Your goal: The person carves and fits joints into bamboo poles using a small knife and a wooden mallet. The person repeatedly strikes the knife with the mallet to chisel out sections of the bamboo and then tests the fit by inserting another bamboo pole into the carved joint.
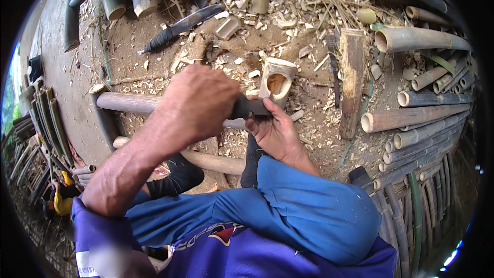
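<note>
My left hand (203, 98) is closed around the dark handle (239, 108) of a cutting tool. The short dark blade (262, 106) lies against the lower end of a pale bamboo piece (279, 72) with an oval hole cut in its side. From below, my right hand (278, 131) grips the same end of the bamboo piece, with its thumb beside the blade and its fingers curled under. The blade's tip and part of the piece's lower end are hidden by my fingers. A long bamboo pole (128, 102) passes behind my left wrist.
A large knife with a black-wrapped handle (162, 38) lies on the ground ahead, among wood chips. A second bamboo pole (213, 162) crosses near my feet. To the right are a split wooden block (352, 82), a narrow dark tool (333, 69) and stacked bamboo lengths (417, 117).
</note>
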The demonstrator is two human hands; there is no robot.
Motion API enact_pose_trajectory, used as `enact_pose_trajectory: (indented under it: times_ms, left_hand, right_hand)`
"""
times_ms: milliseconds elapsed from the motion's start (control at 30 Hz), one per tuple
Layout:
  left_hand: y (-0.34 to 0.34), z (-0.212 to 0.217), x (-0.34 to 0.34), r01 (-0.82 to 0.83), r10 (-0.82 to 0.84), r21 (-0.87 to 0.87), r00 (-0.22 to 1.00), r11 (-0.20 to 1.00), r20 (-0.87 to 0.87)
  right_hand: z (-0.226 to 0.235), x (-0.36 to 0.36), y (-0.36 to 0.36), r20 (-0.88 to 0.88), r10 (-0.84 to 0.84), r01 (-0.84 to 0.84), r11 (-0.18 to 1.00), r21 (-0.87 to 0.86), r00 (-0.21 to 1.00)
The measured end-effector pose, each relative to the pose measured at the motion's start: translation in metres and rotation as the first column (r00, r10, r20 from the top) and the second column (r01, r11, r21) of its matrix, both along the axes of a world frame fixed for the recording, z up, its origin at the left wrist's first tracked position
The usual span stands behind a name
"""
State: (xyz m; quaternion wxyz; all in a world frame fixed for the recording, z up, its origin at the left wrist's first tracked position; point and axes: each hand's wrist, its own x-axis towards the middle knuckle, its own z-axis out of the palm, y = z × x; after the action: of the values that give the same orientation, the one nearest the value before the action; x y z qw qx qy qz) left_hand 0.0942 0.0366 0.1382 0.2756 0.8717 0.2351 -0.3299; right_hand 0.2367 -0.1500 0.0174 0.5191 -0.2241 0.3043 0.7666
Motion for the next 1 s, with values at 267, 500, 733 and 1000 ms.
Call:
enact_pose_trajectory:
  times_ms: [267, 500, 733, 1000]
  left_hand:
    - [-0.141, -0.038, -0.003, -0.629, 0.594, -0.168, 0.774, 0.759, -0.220]
    - [-0.214, -0.090, -0.006, -0.833, 0.892, -0.413, 0.442, 0.369, -0.094]
    - [-0.108, -0.051, -0.035, -0.949, 0.936, -0.316, 0.130, 0.021, -0.328]
    - [-0.037, -0.014, 0.001, -0.329, 0.251, 0.327, 0.933, 0.886, 0.260]
  right_hand:
    - [0.004, 0.065, 0.025, 0.302, 0.706, -0.659, 0.708, -0.255, 0.641]
    - [0.010, 0.065, 0.032, 0.597, 0.739, -0.790, 0.551, -0.269, 0.312]
    - [0.005, 0.021, 0.058, 0.477, 0.608, -0.622, 0.768, -0.150, 0.635]
    - [0.012, 0.026, 0.035, 0.084, -0.005, 0.010, 0.998, -0.064, 0.996]
